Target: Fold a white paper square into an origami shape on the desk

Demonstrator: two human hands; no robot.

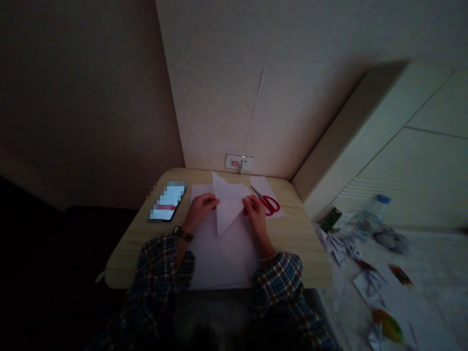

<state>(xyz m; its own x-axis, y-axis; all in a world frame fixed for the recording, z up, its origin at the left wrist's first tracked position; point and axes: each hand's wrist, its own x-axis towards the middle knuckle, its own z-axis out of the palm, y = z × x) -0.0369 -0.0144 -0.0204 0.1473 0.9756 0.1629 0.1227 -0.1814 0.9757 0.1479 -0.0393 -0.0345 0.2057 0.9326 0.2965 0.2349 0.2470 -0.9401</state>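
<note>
A white sheet folded into a triangle, the folded paper [228,202], is held up between my two hands above the table. My left hand [200,208] pinches its left edge. At its right corner, the thumb and fingers of my right hand [255,214] are closed on it. Beneath lie several flat white paper sheets [215,263], partly hidden by my hands and sleeves. Red-handled scissors [269,204] rest just beyond my right hand, on a smaller white paper piece [260,183].
A phone [168,201] with a lit screen lies at the left of the wooden table [127,263]. A wall socket [239,162] sits behind the table. To the right, paper scraps [338,247] and a clear bottle with a blue cap [380,207] lie on a pale surface.
</note>
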